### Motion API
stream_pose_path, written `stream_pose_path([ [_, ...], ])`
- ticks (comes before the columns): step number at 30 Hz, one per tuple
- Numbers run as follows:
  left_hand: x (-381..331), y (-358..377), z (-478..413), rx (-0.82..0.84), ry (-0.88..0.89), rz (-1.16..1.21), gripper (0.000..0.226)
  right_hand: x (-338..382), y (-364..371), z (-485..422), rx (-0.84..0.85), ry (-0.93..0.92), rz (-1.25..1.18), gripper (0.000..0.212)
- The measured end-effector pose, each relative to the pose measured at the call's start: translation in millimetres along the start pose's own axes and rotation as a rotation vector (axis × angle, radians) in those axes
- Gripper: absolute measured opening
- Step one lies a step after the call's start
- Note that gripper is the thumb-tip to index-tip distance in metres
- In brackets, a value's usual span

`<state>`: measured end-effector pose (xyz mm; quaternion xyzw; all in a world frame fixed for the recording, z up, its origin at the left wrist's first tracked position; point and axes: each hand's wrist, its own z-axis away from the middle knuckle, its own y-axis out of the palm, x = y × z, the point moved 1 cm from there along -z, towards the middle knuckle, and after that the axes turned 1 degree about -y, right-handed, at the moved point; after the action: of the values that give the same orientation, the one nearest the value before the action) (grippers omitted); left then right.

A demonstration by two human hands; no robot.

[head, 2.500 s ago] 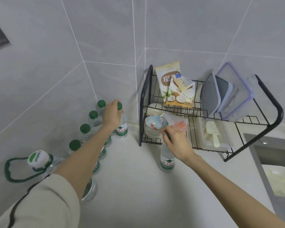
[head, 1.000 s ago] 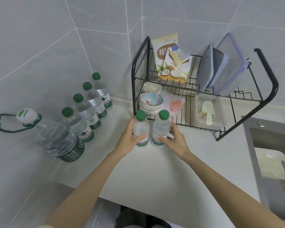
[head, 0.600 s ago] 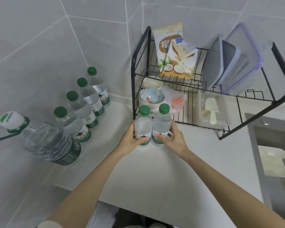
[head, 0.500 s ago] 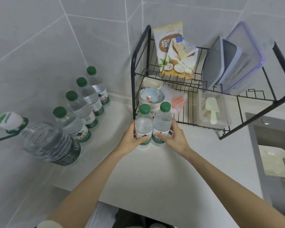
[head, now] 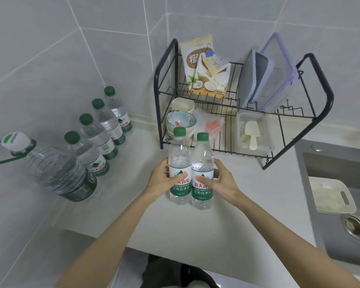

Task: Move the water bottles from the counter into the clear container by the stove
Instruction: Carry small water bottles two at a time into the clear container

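Two small green-capped water bottles stand side by side, upright, just above the white counter (head: pixel 247 204). My left hand (head: pixel 161 181) grips the left bottle (head: pixel 179 163) at its label. My right hand (head: pixel 222 183) grips the right bottle (head: pixel 203 165) the same way. Along the left wall a row of several more green-capped bottles (head: pixel 101 136) stands on the counter. A large water jug (head: pixel 56 173) with a white cap and green handle sits at the near end of that row. No clear container by a stove is in view.
A black wire dish rack (head: pixel 318 96) stands in the corner behind the held bottles, holding bowls (head: pixel 180 119), snack bags (head: pixel 204 65), lidded boxes and a tub with a scoop. A grey sink (head: pixel 337 242) with a white tray (head: pixel 330 196) lies at the right.
Each hand took one bottle, brought the two together in front of the rack, and has now drawn them a little nearer to me. The view has pulled back from the wall.
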<state>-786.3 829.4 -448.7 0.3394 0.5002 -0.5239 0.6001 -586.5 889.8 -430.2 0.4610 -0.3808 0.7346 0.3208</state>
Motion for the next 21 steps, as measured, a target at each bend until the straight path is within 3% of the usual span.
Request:
stream_pose_path([
  [3,-8,9,9,0.011,0.006,-0.002,0.052,1,-8,22,-0.017,-0.006,-0.005,0.063],
  [13,-33,30,38,0.214,0.025,-0.077,0.089,10,-21,97,-0.249,0.012,-0.105,0.060],
  [21,-55,42,73,0.398,0.126,-0.180,0.059,15,-16,173,-0.469,0.021,-0.133,0.055],
])
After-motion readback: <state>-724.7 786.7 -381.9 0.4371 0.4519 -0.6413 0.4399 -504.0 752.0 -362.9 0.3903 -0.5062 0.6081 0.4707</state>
